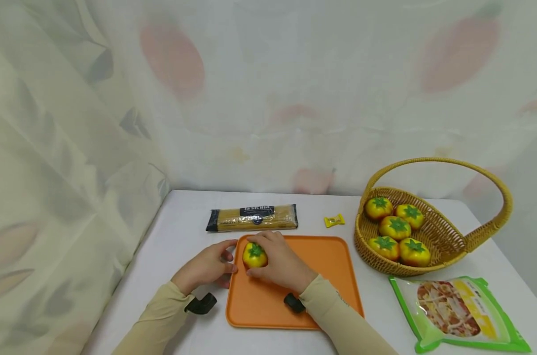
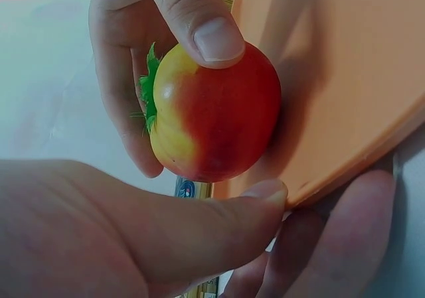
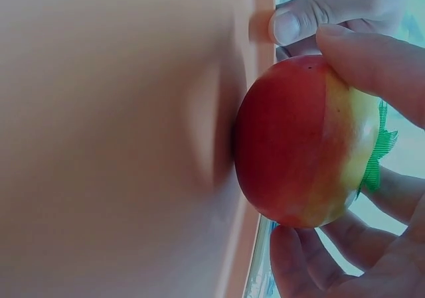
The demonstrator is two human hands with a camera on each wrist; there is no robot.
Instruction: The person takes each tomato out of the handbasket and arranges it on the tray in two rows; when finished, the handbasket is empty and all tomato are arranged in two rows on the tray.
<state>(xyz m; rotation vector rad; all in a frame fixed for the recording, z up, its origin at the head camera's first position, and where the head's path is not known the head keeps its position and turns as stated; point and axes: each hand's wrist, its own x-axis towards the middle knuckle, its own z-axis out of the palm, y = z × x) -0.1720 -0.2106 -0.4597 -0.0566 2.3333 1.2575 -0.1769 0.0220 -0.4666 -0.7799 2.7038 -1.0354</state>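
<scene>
An orange tray (image 1: 312, 276) lies on the table. My right hand (image 1: 280, 259) grips a red-and-yellow tomato (image 1: 255, 254) with a green leafy top, thumb on one side and fingers on the other. The tomato sits at the tray's far left corner, its red underside close to the tray; in the right wrist view I cannot tell whether it touches. At the tray's left edge, my left hand (image 1: 208, 264) pinches the rim, its thumb (image 2: 219, 228) near the top edge and its fingers below, beside the tomato.
A wicker basket (image 1: 441, 236) with several similar tomatoes stands at right, its handle arching high. In front of it lies a green-edged food bag (image 1: 459, 313). Behind the tray are a spaghetti pack (image 1: 255, 218) and a small yellow wrapped candy (image 1: 334, 220). A patterned curtain hangs behind.
</scene>
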